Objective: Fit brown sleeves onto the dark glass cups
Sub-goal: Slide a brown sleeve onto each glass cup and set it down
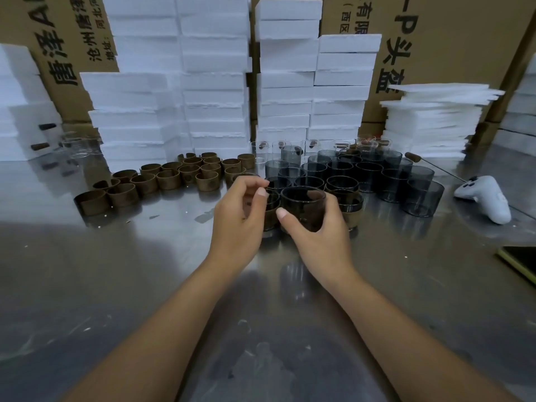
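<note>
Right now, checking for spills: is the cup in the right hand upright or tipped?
Upright: the cup in the right hand shows its open rim on top.

Bare to the frame's edge, the left forearm [162, 323] enters at 7 o'clock and the right forearm [406, 320] at 5 o'clock. The left hand [237, 210] and right hand [319, 236] are slim, with short, rounded thumbnails [262, 193].

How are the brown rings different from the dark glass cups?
The brown rings are solid brown; the dark glass cups are grey and see-through. The rings are shorter than the cups. The rings sit on the left, the cups on the right. Both are round and stand on the metal table.
</note>
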Tool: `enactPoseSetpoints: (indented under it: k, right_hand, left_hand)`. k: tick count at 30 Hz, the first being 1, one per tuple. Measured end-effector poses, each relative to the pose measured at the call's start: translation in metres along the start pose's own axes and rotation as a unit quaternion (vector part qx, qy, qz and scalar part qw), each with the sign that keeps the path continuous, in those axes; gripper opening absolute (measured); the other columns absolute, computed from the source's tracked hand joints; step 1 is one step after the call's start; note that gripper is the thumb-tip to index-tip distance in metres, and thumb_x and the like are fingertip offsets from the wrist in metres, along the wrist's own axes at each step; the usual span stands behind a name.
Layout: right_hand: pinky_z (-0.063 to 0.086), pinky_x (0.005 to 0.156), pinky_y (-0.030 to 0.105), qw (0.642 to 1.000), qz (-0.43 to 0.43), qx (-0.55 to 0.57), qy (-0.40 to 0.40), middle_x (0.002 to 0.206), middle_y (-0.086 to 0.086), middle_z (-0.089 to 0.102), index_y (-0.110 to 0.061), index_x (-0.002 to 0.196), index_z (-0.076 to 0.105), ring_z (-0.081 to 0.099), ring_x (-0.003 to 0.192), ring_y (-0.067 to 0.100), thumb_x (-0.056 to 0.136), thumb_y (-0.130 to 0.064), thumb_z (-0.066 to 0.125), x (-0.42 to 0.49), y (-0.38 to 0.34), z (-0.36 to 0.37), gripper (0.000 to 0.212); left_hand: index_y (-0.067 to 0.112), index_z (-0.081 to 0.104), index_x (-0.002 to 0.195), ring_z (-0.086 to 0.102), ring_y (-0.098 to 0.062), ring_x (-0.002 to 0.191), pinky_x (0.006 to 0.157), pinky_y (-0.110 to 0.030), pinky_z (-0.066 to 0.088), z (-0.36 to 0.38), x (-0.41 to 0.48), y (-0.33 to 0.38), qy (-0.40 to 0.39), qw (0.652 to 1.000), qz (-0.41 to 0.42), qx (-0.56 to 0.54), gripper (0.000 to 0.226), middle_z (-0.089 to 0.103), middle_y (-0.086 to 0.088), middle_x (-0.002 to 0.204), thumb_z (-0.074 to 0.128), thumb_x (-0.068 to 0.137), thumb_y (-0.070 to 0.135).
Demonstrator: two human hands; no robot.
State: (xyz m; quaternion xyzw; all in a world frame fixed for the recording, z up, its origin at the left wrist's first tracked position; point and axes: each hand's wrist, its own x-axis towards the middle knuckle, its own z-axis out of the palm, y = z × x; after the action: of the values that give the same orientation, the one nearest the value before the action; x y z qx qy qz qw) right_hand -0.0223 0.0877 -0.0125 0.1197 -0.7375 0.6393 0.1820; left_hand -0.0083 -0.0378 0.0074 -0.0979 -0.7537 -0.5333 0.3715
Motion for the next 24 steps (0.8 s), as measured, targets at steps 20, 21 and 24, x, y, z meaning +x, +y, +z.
enactPoseSetpoints:
  k: [20, 21, 24]
  right_hand:
    - [0.044, 0.060, 0.005, 0.998, 0.022, 0.053, 0.002, 0.094, -0.013, 0.064, -0.021, 0.115, 0.053, 0.060, 0.076, -0.012, 0.076, -0.028, 0.078, 0.006, 0.004, -0.007, 0.046]
    - [0.044, 0.060, 0.005, 0.998, 0.022, 0.054, 0.003, 0.094, -0.013, 0.064, -0.021, 0.115, 0.052, 0.060, 0.076, -0.013, 0.076, -0.028, 0.077, 0.005, 0.003, -0.007, 0.047]
    - [0.043, 0.061, 0.004, 0.998, 0.019, 0.058, 0.000, 0.094, -0.013, 0.063, -0.022, 0.116, 0.051, 0.059, 0.077, -0.015, 0.077, -0.028, 0.077, 0.005, 0.002, -0.007, 0.047]
  left_hand:
    - [0.025, 0.056, 0.116, 0.047, 0.000, 0.116, 0.096, -0.018, 0.039, 0.007, -0.021, 0.015, -0.116, 0.988, 0.093, 0.039, 0.033, 0.057, 0.015, 0.115, 0.040, 0.090, 0.037]
    - [0.027, 0.055, 0.116, 0.046, 0.002, 0.116, 0.097, -0.016, 0.037, 0.008, -0.021, 0.013, -0.115, 0.988, 0.093, 0.047, 0.032, 0.055, 0.017, 0.115, 0.040, 0.090, 0.038]
    - [0.028, 0.053, 0.118, 0.045, 0.004, 0.116, 0.099, -0.026, 0.042, 0.009, -0.020, 0.011, -0.111, 0.989, 0.080, 0.059, 0.029, 0.051, 0.023, 0.115, 0.042, 0.092, 0.035]
